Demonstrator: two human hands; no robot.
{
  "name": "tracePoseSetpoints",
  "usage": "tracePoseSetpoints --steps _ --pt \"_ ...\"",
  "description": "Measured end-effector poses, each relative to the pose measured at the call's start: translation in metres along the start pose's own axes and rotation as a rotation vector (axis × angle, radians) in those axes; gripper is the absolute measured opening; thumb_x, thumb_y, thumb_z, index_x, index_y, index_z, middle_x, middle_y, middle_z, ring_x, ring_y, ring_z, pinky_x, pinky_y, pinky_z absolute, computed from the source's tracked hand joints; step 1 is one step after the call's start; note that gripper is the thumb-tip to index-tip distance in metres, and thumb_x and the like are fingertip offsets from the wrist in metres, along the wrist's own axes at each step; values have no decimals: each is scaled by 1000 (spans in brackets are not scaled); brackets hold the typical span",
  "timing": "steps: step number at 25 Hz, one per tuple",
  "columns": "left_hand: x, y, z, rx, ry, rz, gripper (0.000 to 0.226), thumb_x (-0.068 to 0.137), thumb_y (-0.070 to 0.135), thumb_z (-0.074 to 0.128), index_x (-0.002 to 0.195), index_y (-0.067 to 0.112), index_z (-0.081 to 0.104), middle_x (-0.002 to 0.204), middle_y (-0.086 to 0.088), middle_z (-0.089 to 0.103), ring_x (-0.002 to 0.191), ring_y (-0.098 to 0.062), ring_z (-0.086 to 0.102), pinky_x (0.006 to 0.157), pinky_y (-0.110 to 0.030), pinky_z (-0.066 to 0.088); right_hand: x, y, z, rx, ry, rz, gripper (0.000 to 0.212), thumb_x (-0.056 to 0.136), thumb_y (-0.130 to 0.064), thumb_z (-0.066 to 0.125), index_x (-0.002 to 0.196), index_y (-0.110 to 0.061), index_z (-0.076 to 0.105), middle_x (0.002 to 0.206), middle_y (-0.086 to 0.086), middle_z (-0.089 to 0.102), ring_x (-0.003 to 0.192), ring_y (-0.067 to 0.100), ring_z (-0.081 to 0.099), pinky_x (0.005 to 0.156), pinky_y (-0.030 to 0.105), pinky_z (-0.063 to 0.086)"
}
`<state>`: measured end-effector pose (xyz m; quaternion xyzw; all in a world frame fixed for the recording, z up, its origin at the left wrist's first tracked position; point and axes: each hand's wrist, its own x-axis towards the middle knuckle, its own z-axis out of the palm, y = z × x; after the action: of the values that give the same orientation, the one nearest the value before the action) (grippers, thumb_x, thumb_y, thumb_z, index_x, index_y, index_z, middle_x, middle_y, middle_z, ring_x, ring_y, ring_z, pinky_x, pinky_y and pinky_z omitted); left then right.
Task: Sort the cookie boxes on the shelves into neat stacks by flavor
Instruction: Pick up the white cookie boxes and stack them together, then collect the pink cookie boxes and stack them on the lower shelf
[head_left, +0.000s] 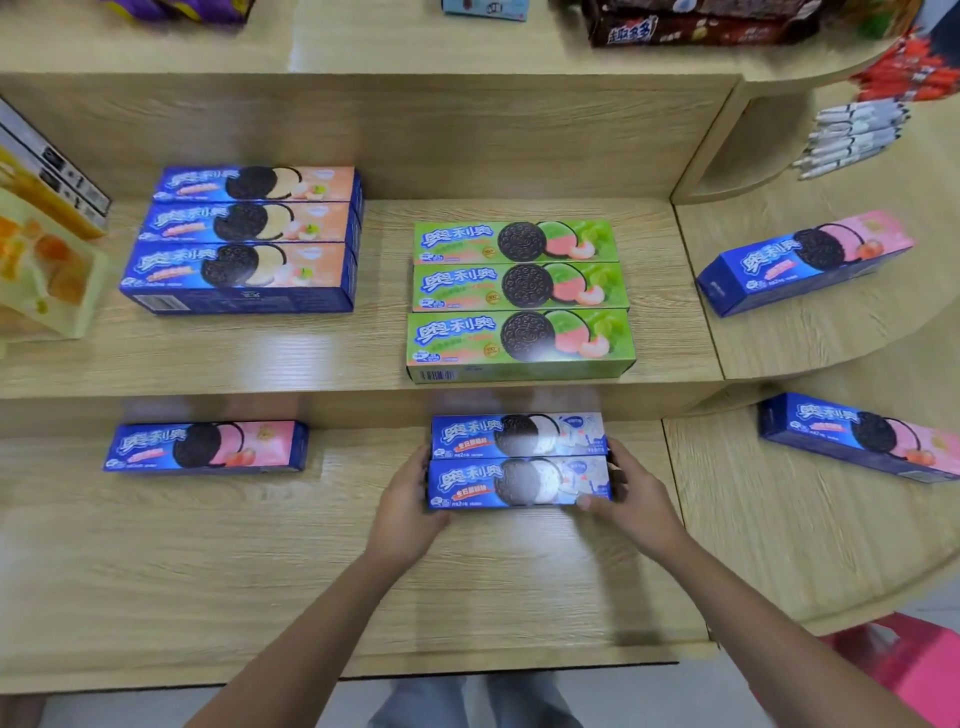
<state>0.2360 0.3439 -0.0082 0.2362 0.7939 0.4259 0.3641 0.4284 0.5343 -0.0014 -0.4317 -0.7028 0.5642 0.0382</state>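
Two blue-and-white cookie boxes lie side by side on the lower shelf (260, 571). My left hand (402, 506) grips the left end of the near box (519, 483) and my right hand (636, 499) grips its right end; it touches the far box (517, 435). On the middle shelf, three peach boxes (244, 234) lie in a row at the left and three green boxes (519, 296) in a row at the centre. Single pink-flavour boxes lie at the lower left (205, 447), on the right middle shelf (802, 262) and on the right lower shelf (860, 436).
Yellow snack packs (41, 249) stand at the far left of the middle shelf. Dark chocolate boxes (696, 23) sit on the top shelf, white tubes (852, 137) and red packets (909, 73) at the upper right. A pink object (904, 670) is on the floor at the right.
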Motion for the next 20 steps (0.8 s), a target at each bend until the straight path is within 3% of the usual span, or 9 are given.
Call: tracePoseSetpoints --steps 2,5,7,9,11,13,16,18,20 --pt "-3 6 1 18 24 17 90 57 -11 68 122 46 39 114 27 53 109 -4 56 88 -25 48 -5 -5 -2 -5 18 -14 73 60 -20 81 115 -50 44 108 -21 61 91 -1 61 80 17 48" --pt "-20 24 4 83 138 63 73 67 2 69 132 20 39 123 10 44 117 -16 47 96 -30 38 -18 -12 -17 -19 123 42 83 66 -20 81 135 -24 36 126 -11 46 109 12 50 88 28 42" --pt "-38 45 6 148 152 183 57 75 15 65 128 20 43 125 5 50 116 -15 49 97 -24 39 -35 -14 -38 -24 192 28 76 70 -16 77 135 -20 38 130 -5 46 110 15 50 87 29 40" --pt "-44 80 8 173 82 279 49 82 18 63 127 21 46 125 4 53 114 -14 51 92 -7 35 -57 -15 -62 -47 269 22 69 72 -14 75 132 -19 43 127 -2 51 109 17 52 87 29 41" --pt "-33 130 18 211 -27 413 46 83 25 58 128 24 45 123 10 53 113 -8 50 89 -5 34 -81 -12 -91 -76 358 33 65 72 -13 75 130 -19 45 124 -1 53 108 18 54 87 30 42" --pt "-15 188 35 283 -115 585 49 81 28 57 128 25 44 122 11 53 112 -5 49 90 -14 35 -98 -1 -125 -120 426 52 64 71 -13 75 128 -20 46 122 -3 53 107 19 54 89 33 42" --pt "27 272 82 446 -181 735 55 78 25 62 130 21 45 127 1 58 116 -16 51 99 -31 38 -107 21 -186 -234 506 81 68 68 -13 78 128 -20 46 121 0 53 105 21 54 91 38 43" --pt "62 317 121 587 -156 753 58 75 27 63 130 22 44 131 -2 56 120 -24 50 98 -40 42 -93 42 -232 -350 511 93 71 65 -12 80 128 -13 46 123 7 54 107 28 53 92 42 43" --pt "95 349 159 720 -151 711 68 73 31 67 134 21 39 136 -5 51 124 -26 46 97 -38 41 -65 65 -280 -477 478 79 73 60 -10 82 125 -6 49 124 17 57 112 36 53 96 46 42"
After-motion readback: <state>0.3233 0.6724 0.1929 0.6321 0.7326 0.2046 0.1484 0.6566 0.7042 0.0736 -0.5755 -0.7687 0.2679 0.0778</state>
